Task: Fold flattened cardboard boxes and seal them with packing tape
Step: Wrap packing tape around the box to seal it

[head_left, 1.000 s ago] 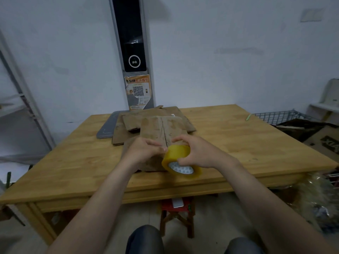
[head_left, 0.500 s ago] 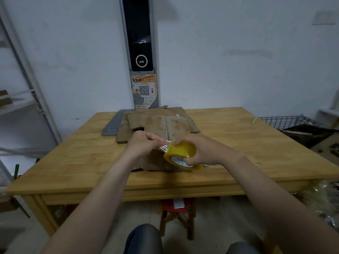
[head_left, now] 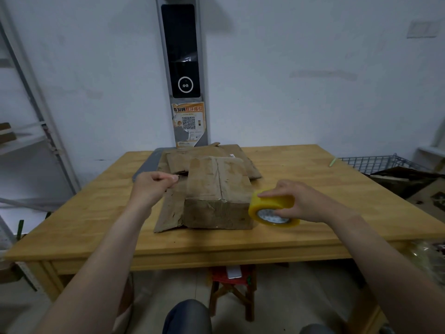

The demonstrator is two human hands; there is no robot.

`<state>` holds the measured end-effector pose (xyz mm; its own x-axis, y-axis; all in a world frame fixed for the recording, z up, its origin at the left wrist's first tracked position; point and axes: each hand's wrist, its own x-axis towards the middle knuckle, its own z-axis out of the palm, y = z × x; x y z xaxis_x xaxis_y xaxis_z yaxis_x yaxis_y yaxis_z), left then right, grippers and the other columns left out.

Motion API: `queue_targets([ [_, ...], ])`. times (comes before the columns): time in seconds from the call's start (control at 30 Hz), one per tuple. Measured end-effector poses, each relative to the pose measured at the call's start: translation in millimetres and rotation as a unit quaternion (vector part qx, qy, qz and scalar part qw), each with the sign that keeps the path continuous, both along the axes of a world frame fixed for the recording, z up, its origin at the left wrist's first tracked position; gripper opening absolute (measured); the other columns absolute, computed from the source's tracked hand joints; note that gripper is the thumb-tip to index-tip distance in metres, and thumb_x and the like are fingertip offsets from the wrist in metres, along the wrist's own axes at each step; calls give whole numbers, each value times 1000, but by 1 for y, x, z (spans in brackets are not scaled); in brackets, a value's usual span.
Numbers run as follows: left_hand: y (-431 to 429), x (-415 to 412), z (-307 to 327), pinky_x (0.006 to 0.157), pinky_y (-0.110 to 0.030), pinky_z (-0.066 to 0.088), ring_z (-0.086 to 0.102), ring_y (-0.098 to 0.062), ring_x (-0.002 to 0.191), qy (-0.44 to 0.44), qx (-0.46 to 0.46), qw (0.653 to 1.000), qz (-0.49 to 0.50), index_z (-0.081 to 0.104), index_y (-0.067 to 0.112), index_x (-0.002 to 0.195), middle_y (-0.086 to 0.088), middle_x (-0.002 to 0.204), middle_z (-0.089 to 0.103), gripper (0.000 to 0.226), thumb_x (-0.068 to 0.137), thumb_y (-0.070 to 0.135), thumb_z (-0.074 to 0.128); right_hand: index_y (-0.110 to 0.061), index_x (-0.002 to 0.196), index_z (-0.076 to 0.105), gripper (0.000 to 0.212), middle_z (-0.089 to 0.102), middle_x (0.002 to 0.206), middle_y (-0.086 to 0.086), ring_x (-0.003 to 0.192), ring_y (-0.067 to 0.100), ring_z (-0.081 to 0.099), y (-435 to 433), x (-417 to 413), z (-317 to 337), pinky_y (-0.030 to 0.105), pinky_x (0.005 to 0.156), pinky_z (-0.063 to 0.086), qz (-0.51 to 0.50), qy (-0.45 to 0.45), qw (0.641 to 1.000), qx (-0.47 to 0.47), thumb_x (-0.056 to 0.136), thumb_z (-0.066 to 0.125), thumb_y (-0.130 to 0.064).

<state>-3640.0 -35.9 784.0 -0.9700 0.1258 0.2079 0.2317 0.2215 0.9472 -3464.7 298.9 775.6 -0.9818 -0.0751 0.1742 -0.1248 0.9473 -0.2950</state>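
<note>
A folded brown cardboard box [head_left: 216, 189] stands on the wooden table [head_left: 301, 189], with a loose flap [head_left: 169, 208] lying flat at its left. Behind it lie flattened cardboard boxes [head_left: 209, 153]. My right hand [head_left: 298, 201] grips a yellow roll of packing tape [head_left: 273, 208] just right of the box's front corner. My left hand [head_left: 154, 186] is held to the left of the box, fingers pinched together on the clear tape end; the stretched strip itself is too faint to see.
A grey flat panel [head_left: 144, 167] lies under the cardboard stack. A tall grey kiosk [head_left: 183, 68] stands against the wall behind the table. A wire basket [head_left: 375, 162] and cartons sit to the right, a metal shelf [head_left: 36, 141] to the left, a red stool [head_left: 231, 283] under the table.
My hands have drawn apart: the right carried the tape roll to the right of the box, the left pulled leftward with the tape end. The box front is now uncovered.
</note>
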Motion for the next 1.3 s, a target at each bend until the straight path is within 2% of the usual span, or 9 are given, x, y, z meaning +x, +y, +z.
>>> queue_targets([
  [0.07, -4, 0, -13, 71, -28, 49, 68, -9, 93, -20, 5, 1000, 4, 79, 17, 90, 4, 90, 77, 9, 89, 25, 79, -65, 127, 49, 50, 48, 109, -14, 100, 1, 46, 7, 3, -1, 21, 79, 37, -3, 4, 1000, 4, 90, 74, -41],
  [0.17, -4, 5, -30, 75, -29, 51, 67, -8, 90, -24, 22, 999, 23, 79, 14, 90, 1, 88, 76, 8, 89, 23, 79, -63, 125, 57, 48, 47, 108, -14, 98, 1, 46, 10, 2, -5, 14, 77, 37, 14, 6, 1000, -3, 89, 76, -36],
  [0.3, -3, 8, -42, 71, -21, 45, 67, -7, 91, -20, 35, 998, 49, 78, 15, 88, 3, 86, 76, 7, 90, 21, 78, -67, 114, 58, 45, 44, 105, -11, 96, 7, 42, 12, 1, -12, 17, 74, 36, 4, -10, 998, 57, 90, 75, -33],
  [0.53, 0, 6, -54, 78, -25, 49, 68, -10, 96, -18, 39, 997, 59, 79, 15, 89, 3, 88, 78, 8, 91, 22, 77, -58, 131, 56, 46, 43, 108, -8, 99, 6, 33, 16, -6, -20, 25, 81, 30, -33, -15, 996, 79, 93, 71, -37],
  [0.67, 2, 4, -61, 76, -23, 47, 66, -9, 96, -12, 25, 997, 65, 79, 14, 90, 3, 92, 77, 11, 92, 25, 76, -57, 134, 55, 47, 41, 107, -9, 101, 7, 33, 16, -15, -25, 27, 83, 35, -50, -18, 995, 90, 94, 70, -38],
  [0.77, 0, -1, -64, 81, -33, 52, 67, -9, 94, -13, 28, 997, 76, 78, 17, 91, 5, 88, 77, 10, 92, 27, 75, -57, 136, 53, 48, 42, 108, -8, 102, 9, 34, 13, -21, -28, 29, 85, 40, -46, -14, 994, 99, 94, 68, -40],
  [0.93, 3, -6, -69, 77, -35, 53, 68, -9, 91, 4, 26, 996, 81, 78, 17, 93, 4, 88, 77, 12, 94, 28, 72, -57, 148, 36, 57, 41, 114, -5, 106, 16, 35, 10, -26, -36, 35, 89, 44, -53, -17, 988, 147, 99, 61, -41],
  [1.07, 5, -13, -71, 75, -34, 53, 68, -9, 90, 19, 11, 996, 82, 78, 19, 93, 6, 88, 77, 12, 95, 28, 70, -62, 148, 27, 61, 40, 117, -2, 105, 19, 36, 8, -33, -42, 34, 87, 41, -58, -29, 986, 151, 101, 58, -37],
  [1.3, 6, -25, -83, 87, -39, 56, 68, -7, 93, -13, 33, 996, 85, 78, 22, 95, 6, 90, 77, 7, 94, 26, 71, -66, 146, 27, 63, 41, 115, -2, 103, 19, 37, 5, -46, -46, 35, 89, 44, -66, -39, 985, 155, 101, 59, -36],
])
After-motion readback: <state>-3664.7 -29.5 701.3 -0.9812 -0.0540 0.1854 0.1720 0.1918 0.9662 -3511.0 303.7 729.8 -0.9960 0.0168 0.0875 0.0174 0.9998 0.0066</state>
